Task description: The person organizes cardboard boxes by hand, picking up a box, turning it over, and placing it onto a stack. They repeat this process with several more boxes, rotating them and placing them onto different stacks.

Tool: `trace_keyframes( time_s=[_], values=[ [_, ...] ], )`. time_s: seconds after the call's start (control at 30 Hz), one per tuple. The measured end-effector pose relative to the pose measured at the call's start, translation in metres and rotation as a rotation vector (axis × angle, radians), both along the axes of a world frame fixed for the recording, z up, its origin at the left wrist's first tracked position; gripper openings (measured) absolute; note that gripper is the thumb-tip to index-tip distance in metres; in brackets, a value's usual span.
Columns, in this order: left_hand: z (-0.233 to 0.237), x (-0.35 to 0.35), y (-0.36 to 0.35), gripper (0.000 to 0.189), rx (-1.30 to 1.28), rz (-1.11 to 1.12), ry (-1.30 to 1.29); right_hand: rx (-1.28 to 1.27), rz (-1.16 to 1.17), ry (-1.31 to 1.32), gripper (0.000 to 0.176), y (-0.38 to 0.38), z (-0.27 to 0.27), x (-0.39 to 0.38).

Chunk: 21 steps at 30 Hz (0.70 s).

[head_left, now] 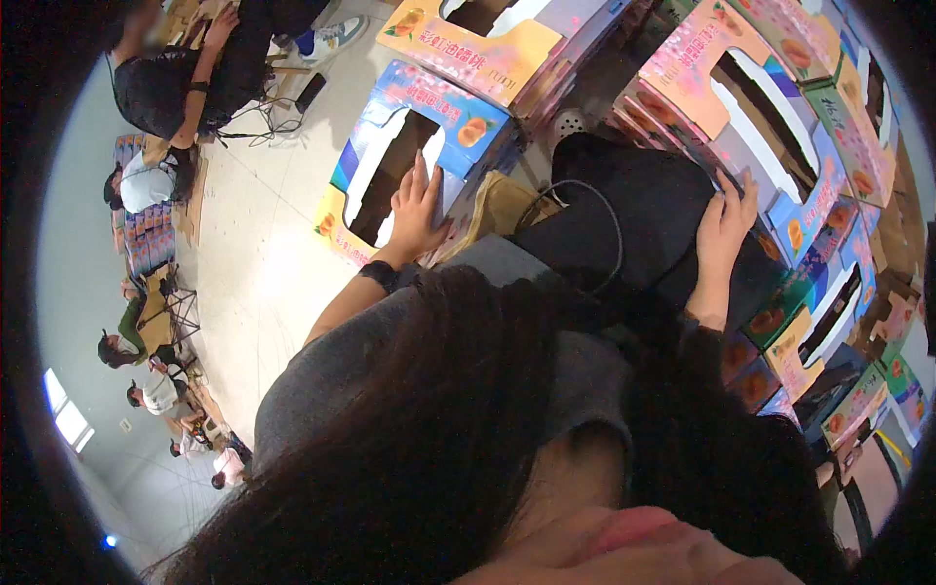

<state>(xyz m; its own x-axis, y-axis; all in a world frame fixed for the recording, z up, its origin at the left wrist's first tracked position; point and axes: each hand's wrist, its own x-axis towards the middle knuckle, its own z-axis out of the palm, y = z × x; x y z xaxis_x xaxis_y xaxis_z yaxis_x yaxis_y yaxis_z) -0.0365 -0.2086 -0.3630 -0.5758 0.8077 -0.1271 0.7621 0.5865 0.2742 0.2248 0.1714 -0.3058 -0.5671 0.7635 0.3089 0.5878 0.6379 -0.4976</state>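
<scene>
Left hand (419,210): lying flat with fingers spread, pressing on the blue box (468,127) beside its cut-out.
Right hand (726,229): resting open against the pink box (687,68) edge, grasping nothing.
Hidden: hair (468,439) is covering both upper arms.
Room: bare floor (263,253) is lying open leftward; stacked boxes (829,292) are crowding rightward.

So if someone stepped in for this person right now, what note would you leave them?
Left grip: bare hand, open, lying flat on the blue peach carton beside its window cut-out.
Right grip: fingers on the near edge of the pink-topped carton; I cannot tell whether they clasp it.
Done: both cartons stand folded into shape.
Left: neither carton is lifted. More cartons are stacked at the right.
</scene>
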Motion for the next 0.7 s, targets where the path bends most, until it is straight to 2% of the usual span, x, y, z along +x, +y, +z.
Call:
trace_keyframes(
  time_s=[0.33,0.7],
  values=[
    [0.0027,0.0048,-0.0087,0.100,0.028,-0.060,-0.035,0.002,-0.019,-0.033,0.033,0.0005,-0.0033,-0.0001],
    [-0.0056,0.0039,-0.0020,0.099,0.049,-0.019,-0.005,-0.022,-0.025,-0.006,0.031,-0.0028,0.0025,-0.0009]
  ],
)
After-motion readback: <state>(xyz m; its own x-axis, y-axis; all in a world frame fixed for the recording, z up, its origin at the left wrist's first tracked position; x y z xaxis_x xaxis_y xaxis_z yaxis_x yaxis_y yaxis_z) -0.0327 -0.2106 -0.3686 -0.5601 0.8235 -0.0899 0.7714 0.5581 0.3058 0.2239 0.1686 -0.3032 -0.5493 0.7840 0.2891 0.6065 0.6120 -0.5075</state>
